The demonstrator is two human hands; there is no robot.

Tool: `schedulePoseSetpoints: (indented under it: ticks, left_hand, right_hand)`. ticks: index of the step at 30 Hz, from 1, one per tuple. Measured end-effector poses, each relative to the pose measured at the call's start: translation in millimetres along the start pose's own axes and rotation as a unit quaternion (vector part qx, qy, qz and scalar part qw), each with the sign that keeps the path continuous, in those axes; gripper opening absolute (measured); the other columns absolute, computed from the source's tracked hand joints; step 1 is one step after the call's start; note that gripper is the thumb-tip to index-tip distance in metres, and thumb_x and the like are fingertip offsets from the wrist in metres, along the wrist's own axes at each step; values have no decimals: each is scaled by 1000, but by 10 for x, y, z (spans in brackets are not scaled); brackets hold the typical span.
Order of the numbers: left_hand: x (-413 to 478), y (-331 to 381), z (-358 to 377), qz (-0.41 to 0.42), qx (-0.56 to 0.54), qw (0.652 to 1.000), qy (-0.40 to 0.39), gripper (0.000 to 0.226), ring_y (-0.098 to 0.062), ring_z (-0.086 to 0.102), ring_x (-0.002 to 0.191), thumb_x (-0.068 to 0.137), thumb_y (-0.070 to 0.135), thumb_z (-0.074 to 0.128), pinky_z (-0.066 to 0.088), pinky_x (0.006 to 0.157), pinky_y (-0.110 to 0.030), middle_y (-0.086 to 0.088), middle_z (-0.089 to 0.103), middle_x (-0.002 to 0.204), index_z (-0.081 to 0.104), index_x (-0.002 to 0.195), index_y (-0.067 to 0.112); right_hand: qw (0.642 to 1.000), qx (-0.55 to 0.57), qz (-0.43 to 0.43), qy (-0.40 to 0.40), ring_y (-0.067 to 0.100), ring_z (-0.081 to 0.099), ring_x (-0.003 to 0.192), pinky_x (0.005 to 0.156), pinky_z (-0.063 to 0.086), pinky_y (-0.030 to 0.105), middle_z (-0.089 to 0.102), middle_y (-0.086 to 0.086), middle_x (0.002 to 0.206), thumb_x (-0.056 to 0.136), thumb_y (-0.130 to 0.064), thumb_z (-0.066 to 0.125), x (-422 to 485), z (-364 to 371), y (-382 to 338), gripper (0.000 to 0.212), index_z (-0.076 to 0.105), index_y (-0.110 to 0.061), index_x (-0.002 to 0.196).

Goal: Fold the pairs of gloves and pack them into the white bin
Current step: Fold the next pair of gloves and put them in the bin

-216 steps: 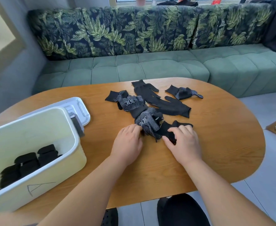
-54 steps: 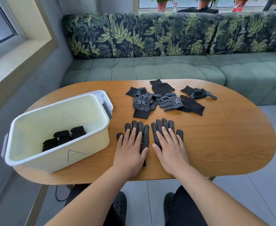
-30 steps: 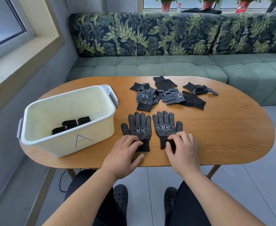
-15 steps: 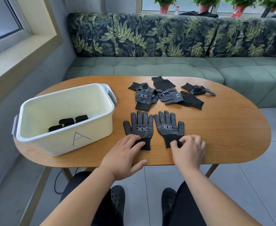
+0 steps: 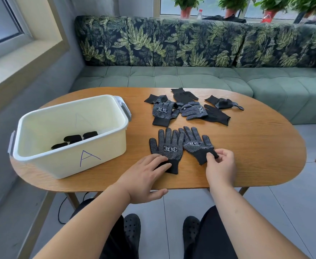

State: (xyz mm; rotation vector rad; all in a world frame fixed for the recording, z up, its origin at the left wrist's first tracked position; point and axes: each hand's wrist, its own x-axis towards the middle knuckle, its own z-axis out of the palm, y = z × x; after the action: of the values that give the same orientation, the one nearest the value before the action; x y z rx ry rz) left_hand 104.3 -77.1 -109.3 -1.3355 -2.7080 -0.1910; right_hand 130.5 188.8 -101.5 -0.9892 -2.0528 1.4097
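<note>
**One dotted glove under each of my hands, near the table's front edge**

My left hand (image 5: 146, 176) lies flat with its fingers straight, the fingertips resting on the cuff of the flat glove (image 5: 167, 146). That glove is spread on the table (image 5: 256, 146) with its white-dotted side and logo facing up and its fingers pointing away from me. My thumb hangs just past the table's edge.

My right hand (image 5: 221, 163) has its fingers curled, and the thumb and forefinger pinch the cuff of the tilted glove (image 5: 195, 143). This glove lies just to the right of the flat one, also dotted side up, and is angled so that its fingers lean toward its partner. Their fingertips meet or overlap; I cannot tell which. My two hands are apart, each on its own glove.

Farther back, near the middle of the table, lies a loose heap of gloves (image 5: 187, 109). Some show their dots and some their plain black backs, and several overlap.

The white bin (image 5: 60, 163) stands on the left end of the table with a blue "A" drawn on its front wall. Several folded gloves (image 5: 73, 140) lie on its bottom, partly hidden by the near wall.

Beyond the table runs a green sofa (image 5: 190, 77) with leaf-print back cushions.
</note>
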Motion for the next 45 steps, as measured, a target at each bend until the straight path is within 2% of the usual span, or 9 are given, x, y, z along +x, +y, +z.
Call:
schedulePoseSetpoints:
  ticks: [5, 9, 13, 19, 23, 28, 32, 40, 45]
  left_hand:
    - [-4, -8, 14, -25, -12, 1000, 5, 87, -30, 26, 156, 95, 75, 51, 27, 129, -45, -7, 33, 165, 38, 160, 20]
    - [2, -28, 14, -18, -17, 1000, 6, 85, -28, 29, 155, 96, 76, 50, 30, 128, -45, -4, 37, 164, 42, 157, 18]
    - [-1, -31, 21, -6, -9, 1000, 19, 84, -26, 32, 153, 96, 76, 50, 31, 126, -44, -1, 41, 163, 45, 156, 18]
    - [-23, -33, 37, -15, 0, 999, 40, 80, -30, 42, 137, 93, 76, 54, 39, 117, -45, -7, 44, 144, 50, 150, 20]
    - [-17, -31, 23, -5, 0, 999, 33, 80, -28, 41, 139, 95, 74, 52, 39, 116, -44, -4, 44, 148, 47, 153, 18]
    - [-19, -47, 47, 13, -1, 999, 41, 78, -27, 40, 147, 96, 71, 54, 37, 118, -45, -3, 47, 155, 52, 150, 15]
    - [-17, -52, 60, 15, -1, 999, 44, 77, -26, 41, 148, 96, 71, 54, 35, 120, -44, -2, 48, 156, 53, 151, 17]
    - [-25, -25, 34, 2, 6, 999, 41, 75, -31, 42, 143, 96, 72, 53, 37, 118, -45, -8, 46, 153, 53, 148, 17]
    - [-28, -21, 32, 4, 3, 999, 42, 73, -30, 44, 138, 95, 71, 55, 41, 114, -43, -9, 46, 149, 53, 145, 18]
  right_hand:
    - [996, 88, 19, 29, 18, 70, 96, 79, 55, 33, 71, -5, 105, 96, -17, 73, 133, -60, -214, 22, 62, -31, 109]
    - [993, 35, -107, 33, -1, 67, 93, 91, 59, 35, 64, -22, 102, 98, -14, 70, 245, -178, -566, 25, 63, -30, 117]
    - [970, -28, -242, -26, -10, 63, 85, 84, 50, 14, 67, -20, 104, 98, -11, 68, 316, -259, -994, 33, 62, -38, 115]
    - [935, -51, -315, -156, 15, 70, 101, 99, 57, 46, 71, -13, 105, 95, -11, 72, 295, -313, -1524, 39, 65, -36, 124]
    - [912, -86, -308, -259, 18, 71, 108, 105, 55, 50, 75, -7, 109, 96, -11, 74, 299, -261, -1713, 42, 66, -40, 125]
    - [878, -153, -391, -229, -13, 63, 96, 98, 50, 18, 75, -15, 107, 95, -11, 76, 270, -160, -1890, 39, 71, -35, 124]
    - [850, -118, -486, -163, -8, 65, 96, 96, 41, 3, 75, -14, 106, 93, -8, 75, 159, -110, -1914, 33, 76, -27, 119]
    - [763, -319, -462, -321, 20, 63, 110, 95, 55, 43, 71, -8, 115, 90, -8, 75, -187, 236, -612, 42, 71, -30, 126]
    - [795, -301, -474, -229, 23, 60, 104, 78, 59, 44, 68, -4, 106, 91, -8, 77, -197, 262, -242, 23, 78, -18, 112]
